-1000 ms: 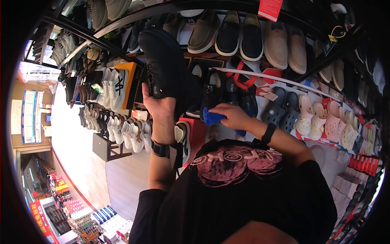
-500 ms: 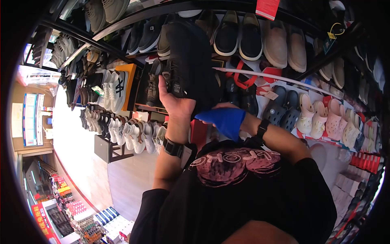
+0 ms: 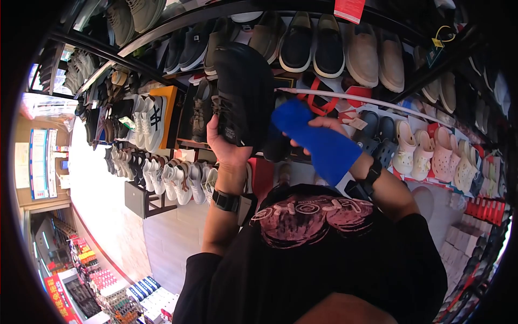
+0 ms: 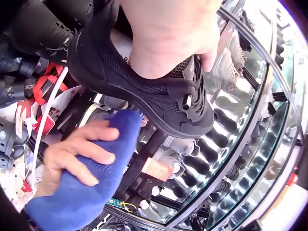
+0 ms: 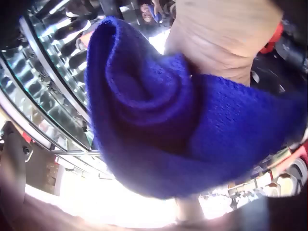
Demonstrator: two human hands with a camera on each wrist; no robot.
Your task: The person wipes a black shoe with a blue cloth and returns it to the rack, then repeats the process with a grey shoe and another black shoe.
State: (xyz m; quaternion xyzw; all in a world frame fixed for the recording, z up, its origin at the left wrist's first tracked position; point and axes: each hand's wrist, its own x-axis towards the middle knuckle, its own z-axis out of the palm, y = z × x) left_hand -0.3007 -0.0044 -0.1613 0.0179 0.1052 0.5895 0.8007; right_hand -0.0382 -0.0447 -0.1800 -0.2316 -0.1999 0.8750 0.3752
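A black lace-up sneaker (image 3: 244,89) is held up by my left hand (image 3: 231,150) in the head view, toe pointing away. In the left wrist view that hand (image 4: 168,36) reaches into the shoe's opening, its fingers hidden inside and the thumb by the tongue. My right hand (image 3: 327,128) grips a blue cloth (image 3: 332,151) just right of the sneaker. The fingers (image 4: 91,151) lie spread over the cloth (image 4: 108,180) in the left wrist view, its tip close to the sole's edge. Folds of cloth (image 5: 216,127) fill most of the right wrist view.
Loafers (image 3: 295,43) line the shelf ahead, under a dark metal rail. Clogs (image 3: 421,154) stand to the right, below a slanting pale pole (image 3: 367,100). White sneakers (image 3: 181,181) and a dark stool (image 3: 145,197) are at the left. A red tag (image 3: 349,9) hangs at the top.
My left hand has brought the sneaker to the right, then slightly back left. The blue cloth has gone from bunched to spread out, and my right hand has lifted it along the shoe's right side.
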